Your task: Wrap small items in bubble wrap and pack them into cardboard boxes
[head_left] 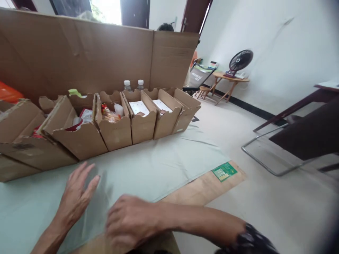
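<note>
In the head view, of your 2 hands the left hand [75, 197] is nearer the cardboard boxes [115, 137], which stand just beyond its fingertips on the counter [190, 192]. The row's long axis runs left to right, slanting away from you toward its right end. Your left grip is wide, thumb apart from the fingers, nothing in it. Your right hand [132, 218] is curled and blurred at the near edge of the pale green cloth [148, 165]; whether that grip holds cloth, I cannot tell.
</note>
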{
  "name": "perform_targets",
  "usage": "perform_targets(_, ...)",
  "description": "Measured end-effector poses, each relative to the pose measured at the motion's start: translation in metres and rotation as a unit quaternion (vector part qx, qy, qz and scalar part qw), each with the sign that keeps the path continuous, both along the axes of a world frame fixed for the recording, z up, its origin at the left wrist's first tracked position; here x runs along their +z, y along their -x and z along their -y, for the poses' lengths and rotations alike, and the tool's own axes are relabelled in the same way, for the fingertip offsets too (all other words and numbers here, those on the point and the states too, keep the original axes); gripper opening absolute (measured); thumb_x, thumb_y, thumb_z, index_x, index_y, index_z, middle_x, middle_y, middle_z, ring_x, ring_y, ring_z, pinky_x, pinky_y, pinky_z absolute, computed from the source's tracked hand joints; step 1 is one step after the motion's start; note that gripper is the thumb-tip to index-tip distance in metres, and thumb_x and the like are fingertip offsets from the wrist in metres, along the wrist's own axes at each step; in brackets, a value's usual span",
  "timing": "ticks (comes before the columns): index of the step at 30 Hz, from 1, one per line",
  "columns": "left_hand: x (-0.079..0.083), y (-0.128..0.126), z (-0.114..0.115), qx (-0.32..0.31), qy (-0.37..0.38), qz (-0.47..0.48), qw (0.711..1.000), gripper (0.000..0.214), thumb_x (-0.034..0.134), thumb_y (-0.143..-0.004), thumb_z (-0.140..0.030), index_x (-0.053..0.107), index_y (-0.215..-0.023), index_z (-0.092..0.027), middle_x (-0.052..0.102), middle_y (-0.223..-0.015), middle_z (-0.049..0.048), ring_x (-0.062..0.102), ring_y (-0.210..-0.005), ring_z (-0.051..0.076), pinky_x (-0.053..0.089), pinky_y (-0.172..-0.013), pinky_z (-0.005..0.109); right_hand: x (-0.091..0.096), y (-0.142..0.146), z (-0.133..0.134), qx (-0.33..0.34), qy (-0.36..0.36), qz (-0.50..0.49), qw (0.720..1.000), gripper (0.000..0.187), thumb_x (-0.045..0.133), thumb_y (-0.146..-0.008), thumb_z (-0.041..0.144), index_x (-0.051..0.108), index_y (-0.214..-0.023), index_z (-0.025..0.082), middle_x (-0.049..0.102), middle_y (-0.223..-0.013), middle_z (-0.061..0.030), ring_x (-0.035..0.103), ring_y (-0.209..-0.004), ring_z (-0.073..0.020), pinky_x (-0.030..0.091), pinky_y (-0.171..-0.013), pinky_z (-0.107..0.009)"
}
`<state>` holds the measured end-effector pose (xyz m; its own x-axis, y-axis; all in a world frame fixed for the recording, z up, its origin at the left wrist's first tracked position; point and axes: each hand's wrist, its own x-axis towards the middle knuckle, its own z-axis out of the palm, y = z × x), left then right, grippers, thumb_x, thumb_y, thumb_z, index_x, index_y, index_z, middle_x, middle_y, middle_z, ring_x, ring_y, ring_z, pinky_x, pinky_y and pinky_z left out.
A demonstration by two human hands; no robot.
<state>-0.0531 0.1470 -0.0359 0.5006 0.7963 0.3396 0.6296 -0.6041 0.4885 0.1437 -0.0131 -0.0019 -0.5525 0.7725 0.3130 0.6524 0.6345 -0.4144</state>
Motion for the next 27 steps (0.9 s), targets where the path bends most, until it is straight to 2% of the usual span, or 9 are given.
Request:
perform_targets(1,-0.012,-0.004,0.0,-0.016,-0.01,-0.025,1.0,0.061,0.038,-0.096,-0.063,0.066,-0.13,-0.021,0.061,-0.147,0.0177,0.053,-0.142,0.039,0.047,-0.115,0.062,0.016,-0.037,0.011,-0.042,-0.012,0.009,0.999,0.003,0.071,-0.09,0.032,0.074,-0.09,0.031,0.082,-0.108,0.0046,0.073,-0.107,-0.0149,0.055,-0.096,-0.028)
perform_targets(2,-0.023,-0.007,0.001,-0.025,-0.022,-0.047,0.998,0.061,0.037,-0.096,-0.062,0.067,-0.129,-0.02,0.062,-0.146,0.0186,0.054,-0.141,0.04,0.045,-0.116,0.061,0.034,-0.077,0.017,-0.139,-0.034,0.008,0.99,0.013,0.063,-0.096,0.027,0.075,-0.1,0.03,0.08,-0.117,0.0011,0.072,-0.114,-0.0174,0.054,-0.102,-0.034)
perform_targets(4,-0.038,-0.009,0.004,-0.03,-0.045,-0.084,0.995,0.059,0.036,-0.097,-0.06,0.067,-0.128,-0.02,0.063,-0.144,0.0194,0.055,-0.139,0.04,0.045,-0.115,0.06,0.074,-0.155,0.019,-0.343,-0.106,0.017,0.933,0.025,0.055,-0.098,0.021,0.074,-0.114,0.025,0.076,-0.128,-0.0055,0.066,-0.126,-0.023,0.049,-0.111,-0.044)
perform_targets(6,-0.044,-0.008,0.007,-0.032,-0.068,-0.105,0.992,0.058,0.036,-0.098,-0.058,0.067,-0.128,-0.02,0.063,-0.144,0.0197,0.055,-0.138,0.04,0.045,-0.114,0.06,0.109,-0.224,0.01,-0.477,-0.155,0.075,0.862,0.039,0.058,-0.093,0.016,0.069,-0.13,0.019,0.069,-0.141,-0.011,0.057,-0.136,-0.028,0.043,-0.116,-0.05)
perform_targets(8,-0.044,-0.007,0.007,-0.037,-0.083,-0.115,0.989,0.057,0.036,-0.099,-0.057,0.066,-0.129,-0.02,0.063,-0.144,0.0199,0.056,-0.138,0.04,0.046,-0.113,0.059,0.132,-0.274,-0.002,-0.552,-0.131,0.159,0.808,0.054,0.063,-0.087,0.013,0.062,-0.141,0.014,0.059,-0.153,-0.015,0.05,-0.142,-0.0339,0.042,-0.113,-0.053)
perform_targets(10,-0.044,-0.006,0.006,-0.041,-0.098,-0.12,0.987,0.057,0.035,-0.099,-0.057,0.066,-0.129,-0.019,0.064,-0.143,0.0209,0.057,-0.137,0.04,0.047,-0.112,0.059,0.143,-0.302,-0.014,-0.572,-0.053,0.23,0.785,0.05,0.062,-0.085,0.011,0.068,-0.135,0.016,0.067,-0.142,-0.0144,0.057,-0.132,-0.0321,0.047,-0.104,-0.046)
perform_targets(15,-0.046,-0.004,0.002,-0.048,-0.113,-0.127,0.984,0.059,0.035,-0.1,-0.055,0.066,-0.129,-0.015,0.063,-0.143,0.0238,0.059,-0.134,0.042,0.049,-0.11,0.061,0.139,-0.306,-0.014,-0.582,0.021,0.274,0.766,0.036,0.054,-0.092,0.012,0.08,-0.113,0.024,0.081,-0.104,-0.0095,0.071,-0.097,-0.0246,0.051,-0.08,-0.034)
perform_targets(21,-0.045,-0.003,0.003,-0.047,-0.101,-0.14,0.984,0.063,0.034,-0.099,-0.057,0.067,-0.13,-0.012,0.062,-0.145,0.0248,0.058,-0.135,0.043,0.048,-0.111,0.062,0.143,-0.261,0.039,-0.581,0.028,0.31,0.752,0.023,0.062,-0.085,0.008,0.081,-0.089,0.02,0.08,-0.088,-0.0139,0.073,-0.091,-0.0276,0.051,-0.08,-0.038)
perform_targets(27,-0.043,-0.007,0.004,-0.037,-0.107,-0.153,0.982,0.063,0.03,-0.099,-0.058,0.068,-0.127,-0.015,0.065,-0.142,0.0226,0.061,-0.132,0.04,0.049,-0.11,0.058,0.167,-0.219,0.048,-0.539,0.078,0.235,0.805,0.027,0.07,-0.079,0.004,0.066,-0.057,0.018,0.072,-0.071,-0.0124,0.073,-0.096,-0.0335,0.053,-0.086,-0.045)
